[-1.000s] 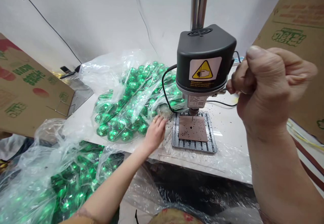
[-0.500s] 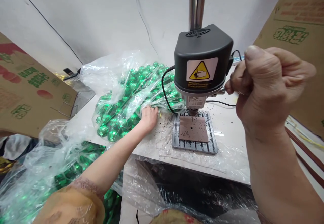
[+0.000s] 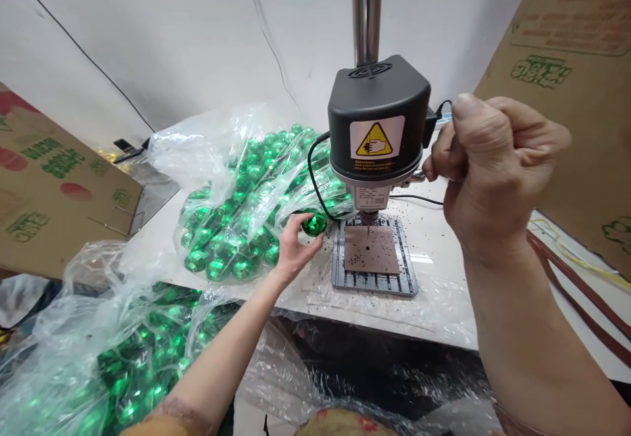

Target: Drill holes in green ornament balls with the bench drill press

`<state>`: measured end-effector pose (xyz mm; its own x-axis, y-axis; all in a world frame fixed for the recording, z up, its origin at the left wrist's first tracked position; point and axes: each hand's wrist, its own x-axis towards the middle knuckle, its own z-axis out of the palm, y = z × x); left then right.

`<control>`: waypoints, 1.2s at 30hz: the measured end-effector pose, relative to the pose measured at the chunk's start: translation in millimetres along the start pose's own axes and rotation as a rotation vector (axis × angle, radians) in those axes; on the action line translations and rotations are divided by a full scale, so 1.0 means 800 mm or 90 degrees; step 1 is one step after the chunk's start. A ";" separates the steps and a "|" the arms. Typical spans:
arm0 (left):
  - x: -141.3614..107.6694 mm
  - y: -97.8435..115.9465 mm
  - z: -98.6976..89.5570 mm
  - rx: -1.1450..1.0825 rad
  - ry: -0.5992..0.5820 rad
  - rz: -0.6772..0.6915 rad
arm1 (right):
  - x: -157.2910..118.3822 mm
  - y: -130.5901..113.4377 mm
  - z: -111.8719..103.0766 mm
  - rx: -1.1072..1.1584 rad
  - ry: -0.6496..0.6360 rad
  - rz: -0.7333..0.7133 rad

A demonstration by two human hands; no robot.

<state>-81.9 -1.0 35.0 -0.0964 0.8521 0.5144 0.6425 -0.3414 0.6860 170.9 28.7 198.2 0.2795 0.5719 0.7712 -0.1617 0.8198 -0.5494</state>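
Between the thumb and fingers of my left hand is a shiny green faceted ball, held just left of the drill press. My right hand is closed at the right side of the machine; a metal lever runs into its fingers, and the grip itself is hidden. Under the drill chuck a brown plate with a small hole lies on the slotted metal base. Many more green balls lie behind my left hand in a clear plastic bag.
A second bag of green balls sits lower left, below the white table. Cardboard boxes stand at left and right. A black cable loops beside the drill. Dark shavings are scattered around the base.
My left hand has come away from the bag, moving slightly right, and now shows a green ball in its fingers. My right hand stays closed beside the machine. The view has shifted a little.
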 end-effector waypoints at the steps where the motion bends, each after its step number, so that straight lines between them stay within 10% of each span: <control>1: -0.009 0.009 0.007 -0.120 0.012 -0.070 | 0.000 0.000 0.000 0.001 0.000 0.000; 6: -0.037 0.047 0.035 -0.593 -0.014 -0.405 | 0.001 -0.001 0.001 0.010 0.000 0.007; 10: -0.033 0.054 0.041 -0.705 -0.058 -0.483 | 0.002 0.000 0.001 0.022 -0.001 0.013; 36: -0.028 0.050 0.090 -0.088 -0.169 -0.120 | 0.001 -0.001 0.001 -0.069 -0.036 0.007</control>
<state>0.6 -5.5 14.1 0.0083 0.9725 0.2329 0.5212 -0.2030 0.8289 170.5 28.7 199.8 0.2234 0.5846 0.7799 -0.0603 0.8069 -0.5876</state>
